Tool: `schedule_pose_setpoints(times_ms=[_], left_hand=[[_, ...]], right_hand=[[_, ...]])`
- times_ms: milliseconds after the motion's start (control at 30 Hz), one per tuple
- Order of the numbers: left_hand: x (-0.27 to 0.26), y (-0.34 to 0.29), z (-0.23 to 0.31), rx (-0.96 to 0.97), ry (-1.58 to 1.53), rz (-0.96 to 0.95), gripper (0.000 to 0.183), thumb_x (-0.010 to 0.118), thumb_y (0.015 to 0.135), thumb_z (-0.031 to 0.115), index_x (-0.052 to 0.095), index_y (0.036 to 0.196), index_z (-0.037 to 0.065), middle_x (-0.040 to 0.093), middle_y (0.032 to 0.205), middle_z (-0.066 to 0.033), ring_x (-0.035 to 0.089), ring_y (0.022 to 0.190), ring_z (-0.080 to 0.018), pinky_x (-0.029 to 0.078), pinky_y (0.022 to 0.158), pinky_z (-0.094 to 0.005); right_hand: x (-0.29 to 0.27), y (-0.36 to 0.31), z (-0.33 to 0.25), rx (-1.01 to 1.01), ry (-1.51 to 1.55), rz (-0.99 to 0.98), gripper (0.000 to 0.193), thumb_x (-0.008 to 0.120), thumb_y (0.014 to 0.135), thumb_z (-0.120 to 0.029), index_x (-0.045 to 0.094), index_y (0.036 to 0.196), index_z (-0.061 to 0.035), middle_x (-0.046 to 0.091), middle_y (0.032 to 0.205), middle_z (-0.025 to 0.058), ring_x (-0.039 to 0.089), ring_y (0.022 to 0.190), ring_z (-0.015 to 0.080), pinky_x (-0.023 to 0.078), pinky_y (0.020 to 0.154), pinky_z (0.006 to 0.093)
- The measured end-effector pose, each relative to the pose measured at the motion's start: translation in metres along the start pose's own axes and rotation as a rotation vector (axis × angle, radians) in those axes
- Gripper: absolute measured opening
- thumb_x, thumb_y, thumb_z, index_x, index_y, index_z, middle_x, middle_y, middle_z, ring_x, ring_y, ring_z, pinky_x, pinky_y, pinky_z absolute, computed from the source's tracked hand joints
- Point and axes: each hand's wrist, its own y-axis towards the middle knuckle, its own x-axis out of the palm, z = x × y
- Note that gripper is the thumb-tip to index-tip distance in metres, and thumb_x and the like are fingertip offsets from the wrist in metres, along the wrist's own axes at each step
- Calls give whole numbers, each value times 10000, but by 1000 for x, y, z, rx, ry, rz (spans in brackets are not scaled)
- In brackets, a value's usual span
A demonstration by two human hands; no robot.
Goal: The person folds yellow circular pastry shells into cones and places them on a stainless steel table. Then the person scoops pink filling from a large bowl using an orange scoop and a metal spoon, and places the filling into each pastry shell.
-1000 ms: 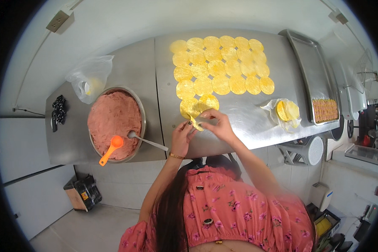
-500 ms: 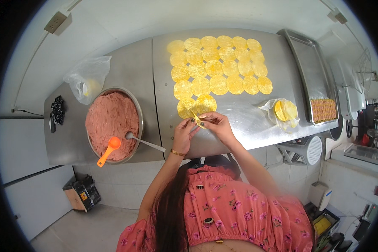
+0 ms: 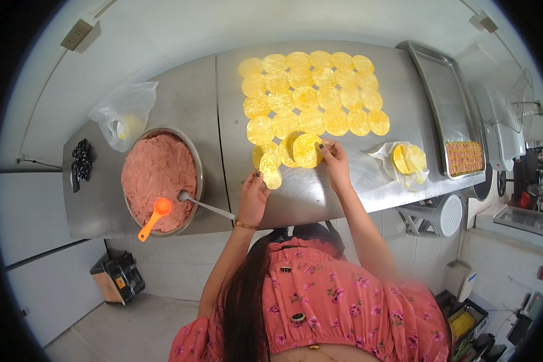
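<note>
Both hands [image 3: 253, 199] [image 3: 336, 161] apart, each in a pinch, right farther forward, forearms [image 3: 363, 226] outstretched

Pale wall [image 3: 181, 30] (outlet [image 3: 76, 35] upper left), steel table [image 3: 404, 108], grey stool [image 3: 450, 215], floor [image 3: 145, 326] seemingly tiled.

Tortillas [image 3: 304, 96] are laid mid-table [image 3: 398, 90], toward far edge; bowl [image 3: 199, 166] is set left, meat [image 3: 160, 169] held inside; tray [image 3: 449, 102] is placed right.
</note>
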Motion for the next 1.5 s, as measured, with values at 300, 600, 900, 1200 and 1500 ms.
schedule_pose_setpoints(times_ms=[300,600,900,1200,1500], left_hand=[[-10,-4,-6,-4,27,-24,210,461,954,136,522,1125,30,607,1127,-90,608,1020,-187,506,876,-336],[-11,-6,-3,-16,-3,-55,195,475,946,124,539,1109,38,610,1134,-88,610,1024,-190,508,879,-343],[1,-10,2,-60,25,-25,179,499,938,120,538,1100,55,617,1053,-30,599,966,-121,492,837,-291],[18,-7,-2,-67,92,-21,207,514,928,104,524,1125,42,577,1091,-37,580,966,-119,489,829,-290],[57,17,-20,116,336,-128,169,607,851,21,641,1014,-9,558,1121,-39,548,1011,-134,452,876,-260]], right_hand=[[-23,3,21,-649,-1053,75,279,690,718,-109,675,996,-119,556,1137,82,488,1021,290,410,874,405],[-39,11,16,-679,-1084,96,281,705,696,-101,700,973,-146,587,1101,55,508,975,273,426,869,384],[-43,13,19,-663,-1083,80,275,693,716,-124,700,988,-168,585,1108,45,504,1008,274,411,869,393],[-19,-14,-11,-573,-825,-70,436,733,697,-166,631,1118,-119,578,1133,101,528,1015,296,429,869,386],[23,-56,-16,-263,-173,-217,382,583,796,27,561,1175,-12,648,853,37,589,792,97,470,721,221]])
